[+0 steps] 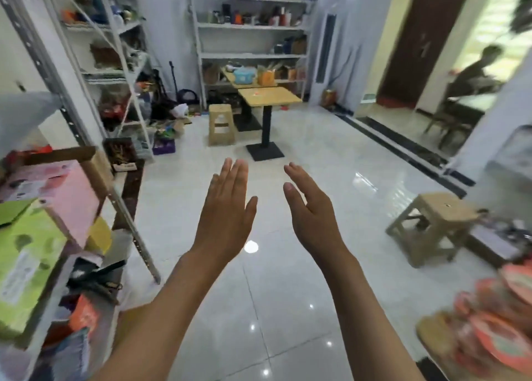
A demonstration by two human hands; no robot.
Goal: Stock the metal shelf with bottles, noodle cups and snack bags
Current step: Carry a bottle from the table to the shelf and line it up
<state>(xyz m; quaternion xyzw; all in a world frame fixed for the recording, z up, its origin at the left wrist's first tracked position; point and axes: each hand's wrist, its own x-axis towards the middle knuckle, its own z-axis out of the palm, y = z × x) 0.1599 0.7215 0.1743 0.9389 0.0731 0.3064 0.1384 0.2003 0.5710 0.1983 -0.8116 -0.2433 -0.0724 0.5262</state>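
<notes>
Both hands, left hand (226,210) and right hand (312,210), hover empty with fingers straight and together, ready (probably) to reach for the noodle cups (501,323) at lower right.

Metal shelf (86,156) left; noodle cups (501,323) right; table (269,96) behind.

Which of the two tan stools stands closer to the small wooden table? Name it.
The far stool, left of the wooden table and near its black base. The other stool stands apart on the right, nearer the right hand.

snack bags (501,329): blurred, cut by right edge | far shelf (253,26): items indistinct
</notes>
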